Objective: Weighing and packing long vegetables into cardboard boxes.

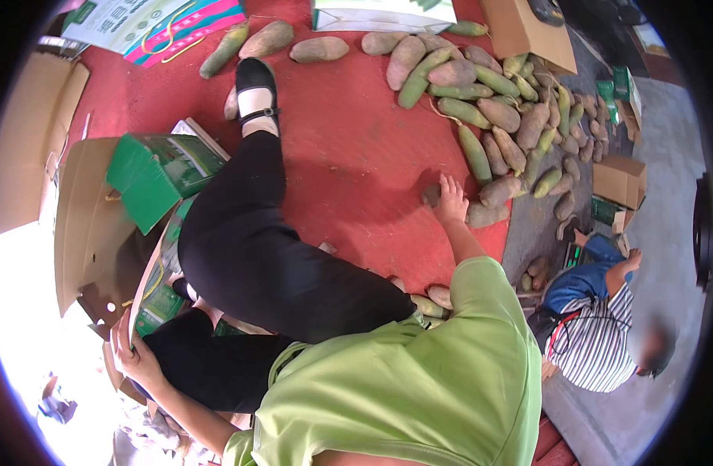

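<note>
My right hand (452, 200) reaches down to the red ground cover, fingers curled against a stubby dark-brown root (431, 195); its underside is hidden. A pale brown root (487, 214) lies just right of that wrist. Beyond it spreads a heap of dusty pinkish-brown roots (500, 114) and long green radishes (474, 154). At lower left, my left hand (139, 361) has its fingers wrapped over the pale upper edge of an upright paper bag (156, 311) with green print and a yellow cord. The bag's inside is mostly hidden by my leg.
A green box (166, 167) leans beside a large cardboard carton (81, 225) at left. Printed bags (178, 31) and a white bag (383, 15) stand at the far side. Several roots (430, 303) lie near my hip. Another person (593, 326) bends at right, near an open carton (619, 182).
</note>
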Available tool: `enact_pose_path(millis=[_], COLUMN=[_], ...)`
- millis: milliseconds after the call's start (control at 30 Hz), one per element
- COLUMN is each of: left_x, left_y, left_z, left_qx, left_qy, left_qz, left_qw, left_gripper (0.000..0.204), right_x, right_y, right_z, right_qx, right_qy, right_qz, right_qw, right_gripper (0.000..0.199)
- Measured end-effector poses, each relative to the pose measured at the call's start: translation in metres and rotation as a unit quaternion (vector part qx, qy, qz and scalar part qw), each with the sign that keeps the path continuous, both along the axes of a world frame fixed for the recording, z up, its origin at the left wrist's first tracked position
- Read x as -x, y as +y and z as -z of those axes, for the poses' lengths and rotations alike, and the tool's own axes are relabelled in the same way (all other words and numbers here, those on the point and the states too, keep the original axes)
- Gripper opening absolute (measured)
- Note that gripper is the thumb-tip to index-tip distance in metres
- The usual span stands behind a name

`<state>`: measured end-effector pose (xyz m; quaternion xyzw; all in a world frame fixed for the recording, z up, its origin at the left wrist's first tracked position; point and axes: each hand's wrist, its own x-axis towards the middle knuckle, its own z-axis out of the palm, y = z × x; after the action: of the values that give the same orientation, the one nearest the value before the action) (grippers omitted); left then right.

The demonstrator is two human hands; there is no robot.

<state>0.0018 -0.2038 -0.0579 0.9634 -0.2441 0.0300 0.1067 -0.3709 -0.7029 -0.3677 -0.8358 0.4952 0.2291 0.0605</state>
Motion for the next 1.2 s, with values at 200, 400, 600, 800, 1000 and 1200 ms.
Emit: enact_pose_path(millis=[200,400,600,800,1000,1200], left_x=[0.009,0.003,0.002,0.002,0.002,0.003], left_y=[0.002,-0.010,-0.010,-0.004,-0.002,0.000], left_z=[-0.012,-0.012,-0.016,-0.017,-0.018,-0.021], left_qx=[-0.006,0.004,-0.016,0.006,0.010,0.004], left_qy=[-0.010,-0.023,-0.028,-0.033,-0.028,-0.025], left_qz=[-0.029,-0.013,-0.026,-0.023,-0.028,-0.031], left_qw=[0.999,1.000,0.999,0.999,0.999,0.999], left_gripper=[0.038,0.040,0.038,0.035,0.036,0.031], right_x=[-0.013,-0.021,-0.043,-0.126,-0.258,-0.345], right_y=[0.014,0.019,0.019,0.017,0.048,0.108], right_z=[0.020,0.004,0.017,-0.029,-0.203,-0.343], right_qx=[-0.066,-0.099,-0.170,-0.345,-0.323,-0.353], right_qy=[0.119,0.079,-0.059,-0.381,-0.555,-0.652], right_qz=[-0.089,-0.016,0.007,0.098,-0.005,-0.169], right_qw=[0.987,0.992,0.984,0.852,0.766,0.650], right_gripper=[0.059,0.063,0.076,0.067,0.065,0.069])
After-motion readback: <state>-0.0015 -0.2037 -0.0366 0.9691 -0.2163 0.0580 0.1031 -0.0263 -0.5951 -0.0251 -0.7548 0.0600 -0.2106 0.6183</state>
